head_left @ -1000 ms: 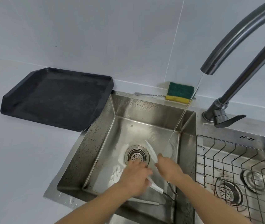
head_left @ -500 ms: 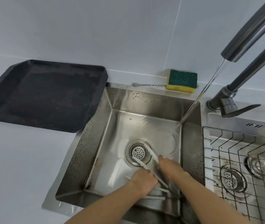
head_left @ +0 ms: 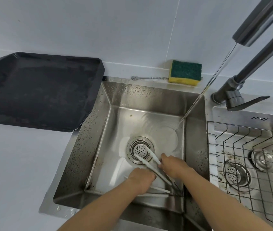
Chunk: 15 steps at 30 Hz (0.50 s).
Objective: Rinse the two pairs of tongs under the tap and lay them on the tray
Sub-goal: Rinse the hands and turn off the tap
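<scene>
While water (head_left: 204, 90) hits steel sink (head_left: 95, 139), right hand (head_left: 174, 165) pinches white plastic tongs (head_left: 150, 157) inside; left hand (head_left: 141, 179) grip unclear; black tray (head_left: 41, 90) left.

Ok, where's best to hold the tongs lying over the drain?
Probably mid-arm on the tongs, from above, pinching both arms together: the white tips splay over the drain, and the hinge end is tucked into the near right corner of the sink.

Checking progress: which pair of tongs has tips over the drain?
The slanted pair, tips over the strainer; the other pair lies flat by the front wall of the sink.
</scene>
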Tool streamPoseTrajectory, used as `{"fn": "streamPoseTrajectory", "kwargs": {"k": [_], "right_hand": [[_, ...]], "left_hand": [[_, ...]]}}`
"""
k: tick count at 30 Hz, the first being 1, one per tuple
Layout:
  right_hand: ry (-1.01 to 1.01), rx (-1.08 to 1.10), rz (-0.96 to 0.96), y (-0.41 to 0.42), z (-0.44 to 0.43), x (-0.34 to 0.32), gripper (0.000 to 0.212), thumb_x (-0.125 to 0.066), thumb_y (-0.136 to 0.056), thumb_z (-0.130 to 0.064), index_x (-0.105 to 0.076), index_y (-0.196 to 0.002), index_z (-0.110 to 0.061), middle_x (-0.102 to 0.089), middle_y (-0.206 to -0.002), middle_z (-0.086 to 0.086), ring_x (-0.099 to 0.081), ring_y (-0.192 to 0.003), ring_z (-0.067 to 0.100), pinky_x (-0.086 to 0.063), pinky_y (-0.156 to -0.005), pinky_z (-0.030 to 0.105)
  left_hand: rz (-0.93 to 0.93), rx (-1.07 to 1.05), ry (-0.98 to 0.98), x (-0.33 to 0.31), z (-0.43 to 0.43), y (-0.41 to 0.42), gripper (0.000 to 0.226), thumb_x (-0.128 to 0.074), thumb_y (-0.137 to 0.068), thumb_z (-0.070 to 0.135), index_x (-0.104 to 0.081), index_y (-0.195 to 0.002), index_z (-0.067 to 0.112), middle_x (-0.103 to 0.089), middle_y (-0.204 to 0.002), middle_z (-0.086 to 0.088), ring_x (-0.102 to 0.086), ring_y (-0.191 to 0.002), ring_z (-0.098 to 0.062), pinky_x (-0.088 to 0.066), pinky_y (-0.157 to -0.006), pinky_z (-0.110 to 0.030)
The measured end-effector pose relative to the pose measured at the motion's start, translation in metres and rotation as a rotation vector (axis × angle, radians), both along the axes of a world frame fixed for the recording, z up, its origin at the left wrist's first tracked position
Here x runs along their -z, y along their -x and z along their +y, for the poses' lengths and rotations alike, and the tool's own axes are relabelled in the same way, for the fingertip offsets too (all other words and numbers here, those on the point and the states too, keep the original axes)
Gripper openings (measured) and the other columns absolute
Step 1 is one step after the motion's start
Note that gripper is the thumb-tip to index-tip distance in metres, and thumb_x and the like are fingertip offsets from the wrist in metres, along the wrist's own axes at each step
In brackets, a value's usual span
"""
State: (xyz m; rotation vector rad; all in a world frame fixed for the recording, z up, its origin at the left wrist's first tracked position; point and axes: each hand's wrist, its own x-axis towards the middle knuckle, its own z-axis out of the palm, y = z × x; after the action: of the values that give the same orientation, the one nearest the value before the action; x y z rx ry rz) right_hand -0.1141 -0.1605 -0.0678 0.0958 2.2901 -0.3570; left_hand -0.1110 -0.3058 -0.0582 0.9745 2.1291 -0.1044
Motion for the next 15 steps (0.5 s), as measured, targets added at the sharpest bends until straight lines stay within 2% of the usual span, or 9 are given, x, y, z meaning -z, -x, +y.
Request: {"fn": "streamPoseTrajectory", "kwargs": {"k": [3, 8, 11, 13, 15], "right_hand": [[0.028, 0.01, 0.011, 0.005, 0.0, -0.013, 0.033, -0.038, -0.098, -0.031, -0.042, -0.119, -0.006, -0.058, -0.117, 0.019, -0.058, -0.101, 0.034, -0.039, -0.071, 0.034], [0.153, 0.095, 0.051, 0.013, 0.01, -0.052, 0.037, -0.042, -0.097, -0.033, -0.043, -0.126, -0.009, -0.056, -0.112, 0.016, -0.057, -0.09, 0.03, -0.046, -0.072, 0.033], [0.173, 0.129, 0.156, 0.015, 0.022, -0.082, 0.039, -0.043, -0.097, -0.034, -0.042, -0.13, -0.014, -0.055, -0.124, 0.016, -0.057, -0.106, 0.031, -0.045, -0.084, 0.033], [0.188, 0.162, 0.259, 0.013, 0.033, -0.106, 0.039, -0.044, -0.096, -0.034, -0.044, -0.131, -0.015, -0.057, -0.124, 0.013, -0.058, -0.107, 0.029, -0.045, -0.088, 0.033], [0.198, 0.19, 0.352, 0.01, 0.045, -0.131, 0.037, -0.045, -0.096, -0.032, -0.046, -0.129, -0.015, -0.061, -0.118, 0.012, -0.06, -0.102, 0.026, -0.047, -0.087, 0.034]], "left_hand": [[-0.076, -0.102, 0.013, -0.005, -0.002, 0.007, 0.024, -0.048, -0.089, 0.013, -0.054, -0.111, 0.005, -0.062, -0.112, -0.017, -0.059, -0.1, -0.034, -0.044, -0.072, -0.036], [-0.138, -0.218, -0.009, -0.029, -0.001, 0.026, 0.038, -0.047, -0.092, 0.027, -0.049, -0.125, 0.009, -0.057, -0.123, -0.014, -0.055, -0.11, -0.031, -0.045, -0.087, -0.037], [-0.152, -0.317, -0.107, -0.058, 0.009, 0.036, 0.042, -0.048, -0.093, 0.034, -0.046, -0.128, 0.011, -0.057, -0.125, -0.013, -0.056, -0.111, -0.03, -0.044, -0.088, -0.034], [-0.18, -0.386, -0.211, -0.084, 0.021, 0.038, 0.046, -0.048, -0.094, 0.035, -0.043, -0.134, 0.015, -0.056, -0.128, -0.011, -0.056, -0.112, -0.027, -0.044, -0.092, -0.032], [-0.169, -0.422, -0.331, -0.111, 0.036, 0.036, 0.044, -0.047, -0.094, 0.035, -0.044, -0.135, 0.017, -0.057, -0.128, -0.009, -0.057, -0.113, -0.025, -0.045, -0.096, -0.031]]}}
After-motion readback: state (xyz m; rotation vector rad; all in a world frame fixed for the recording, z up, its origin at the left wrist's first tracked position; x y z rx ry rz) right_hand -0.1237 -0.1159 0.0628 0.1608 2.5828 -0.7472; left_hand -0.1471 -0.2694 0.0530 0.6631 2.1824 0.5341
